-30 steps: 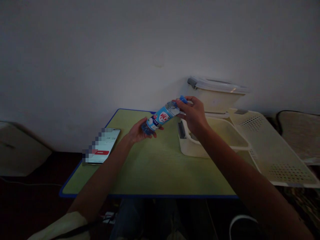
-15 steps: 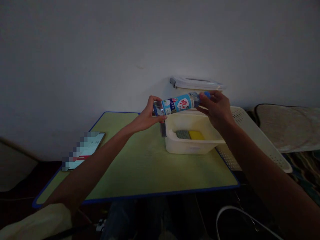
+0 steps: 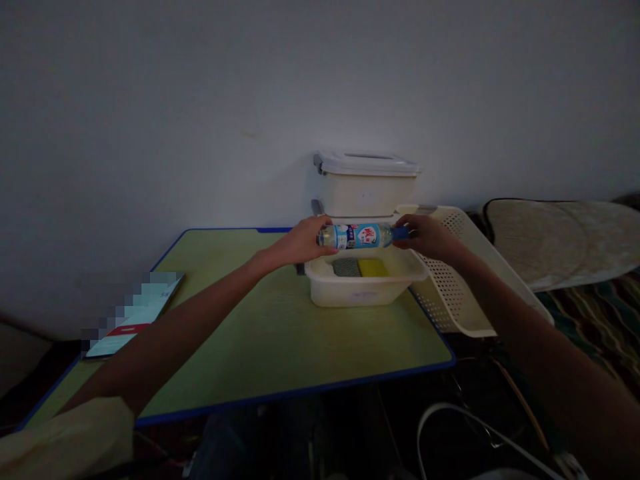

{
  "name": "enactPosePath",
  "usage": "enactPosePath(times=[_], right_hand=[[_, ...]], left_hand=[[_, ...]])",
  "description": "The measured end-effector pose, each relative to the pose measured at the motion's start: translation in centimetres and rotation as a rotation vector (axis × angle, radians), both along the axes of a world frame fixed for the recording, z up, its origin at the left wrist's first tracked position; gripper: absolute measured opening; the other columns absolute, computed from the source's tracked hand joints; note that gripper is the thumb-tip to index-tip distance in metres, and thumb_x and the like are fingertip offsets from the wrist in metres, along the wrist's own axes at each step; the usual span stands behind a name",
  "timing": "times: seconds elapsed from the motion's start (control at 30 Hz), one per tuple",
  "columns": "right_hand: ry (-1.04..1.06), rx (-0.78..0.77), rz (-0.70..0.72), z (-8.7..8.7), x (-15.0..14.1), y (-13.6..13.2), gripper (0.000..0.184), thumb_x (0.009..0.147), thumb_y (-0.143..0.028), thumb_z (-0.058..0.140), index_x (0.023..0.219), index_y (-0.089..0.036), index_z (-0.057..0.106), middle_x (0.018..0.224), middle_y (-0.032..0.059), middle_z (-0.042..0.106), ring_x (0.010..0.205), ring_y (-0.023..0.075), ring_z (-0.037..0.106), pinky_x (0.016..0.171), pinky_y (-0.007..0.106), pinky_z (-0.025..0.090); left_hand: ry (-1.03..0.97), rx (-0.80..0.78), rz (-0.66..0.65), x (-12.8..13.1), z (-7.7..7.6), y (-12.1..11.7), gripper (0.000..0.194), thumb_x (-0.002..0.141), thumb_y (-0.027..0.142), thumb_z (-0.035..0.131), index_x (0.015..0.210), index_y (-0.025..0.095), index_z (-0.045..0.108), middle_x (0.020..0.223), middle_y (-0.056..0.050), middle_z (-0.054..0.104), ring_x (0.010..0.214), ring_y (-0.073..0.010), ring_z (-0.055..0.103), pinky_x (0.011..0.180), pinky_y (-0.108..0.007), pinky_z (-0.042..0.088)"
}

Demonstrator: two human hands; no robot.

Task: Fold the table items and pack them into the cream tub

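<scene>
A clear plastic bottle (image 3: 363, 236) with a blue label and blue cap lies sideways in the air between my hands. My left hand (image 3: 306, 241) is closed around its base. The fingers of my right hand (image 3: 425, 236) are closed on the cap end. Right below the bottle stands an open whitish plastic box (image 3: 360, 293). Inside it are a grey scouring pad (image 3: 347, 268) and a yellow sponge (image 3: 373, 268).
Behind the open box, a lidded box (image 3: 367, 193) is against the wall. A perforated white basket (image 3: 475, 293) adjoins the right edge of the green table (image 3: 260, 333). A phone (image 3: 135, 317) lies at the table's left, and a cushion (image 3: 565, 240) is far right.
The bottle has come down lower over the open box and turned from tilted to nearly level, both hands moving with it. The view has shifted, showing more of the lidded box behind.
</scene>
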State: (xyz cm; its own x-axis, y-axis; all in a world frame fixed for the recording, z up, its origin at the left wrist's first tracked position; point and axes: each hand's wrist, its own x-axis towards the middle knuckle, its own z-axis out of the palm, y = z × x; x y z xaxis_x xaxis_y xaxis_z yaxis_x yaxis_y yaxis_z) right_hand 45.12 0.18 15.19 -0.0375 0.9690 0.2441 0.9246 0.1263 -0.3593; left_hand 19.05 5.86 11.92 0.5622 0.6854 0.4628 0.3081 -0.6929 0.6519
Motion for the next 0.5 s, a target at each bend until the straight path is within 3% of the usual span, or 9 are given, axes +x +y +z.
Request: enactPosePath(times=[0.1, 0.17, 0.33, 0.5], right_hand=[[-0.424, -0.038, -0.040, -0.9, -0.9, 0.1, 0.022, 0.073, -0.016, 0.060, 0.094, -0.011, 0.063, 0.090, 0.0141, 0.067, 0.083, 0.0242, 0.062, 0.072, 0.032, 0.045], [-0.556, -0.083, -0.038, -1.4, -1.6, 0.1, 0.020, 0.076, -0.016, 0.057, 0.094, -0.010, 0.063, 0.094, 0.0170, 0.066, 0.087, 0.0261, 0.062, 0.071, 0.032, 0.045], [-0.648, -0.166, -0.023, -2.6, -2.4, 0.2, 0.023, 0.075, -0.006, 0.049, 0.091, -0.011, 0.064, 0.091, 0.0156, 0.067, 0.086, 0.0236, 0.063, 0.068, 0.028, 0.045], [-0.702, -0.218, -0.049, -3.6, -2.8, 0.6, 0.026, 0.075, -0.005, 0.048, 0.096, -0.010, 0.064, 0.099, 0.0183, 0.065, 0.089, 0.0246, 0.063, 0.071, 0.030, 0.047]], left_hand=[[0.101, 0.045, -0.021, 0.7, -0.8, 1.2, 0.032, 0.051, 0.030, 0.074, 0.076, 0.017, 0.058, 0.069, -0.002, 0.053, 0.070, -0.0188, 0.050, 0.071, -0.029, 0.040], [0.164, 0.066, -0.004, 1.1, -1.1, 1.7, 0.029, 0.050, 0.028, 0.074, 0.072, 0.017, 0.058, 0.065, -0.002, 0.052, 0.069, -0.0195, 0.051, 0.068, -0.028, 0.040], [0.393, 0.098, 0.035, 2.1, -1.2, 1.6, 0.024, 0.048, 0.028, 0.074, 0.061, 0.017, 0.057, 0.058, -0.003, 0.051, 0.065, -0.0207, 0.052, 0.063, -0.028, 0.039], [0.583, 0.091, 0.118, 3.3, -1.6, 0.7, 0.026, 0.044, 0.030, 0.076, 0.061, 0.018, 0.060, 0.067, -0.006, 0.060, 0.075, -0.0247, 0.057, 0.067, -0.030, 0.041]])
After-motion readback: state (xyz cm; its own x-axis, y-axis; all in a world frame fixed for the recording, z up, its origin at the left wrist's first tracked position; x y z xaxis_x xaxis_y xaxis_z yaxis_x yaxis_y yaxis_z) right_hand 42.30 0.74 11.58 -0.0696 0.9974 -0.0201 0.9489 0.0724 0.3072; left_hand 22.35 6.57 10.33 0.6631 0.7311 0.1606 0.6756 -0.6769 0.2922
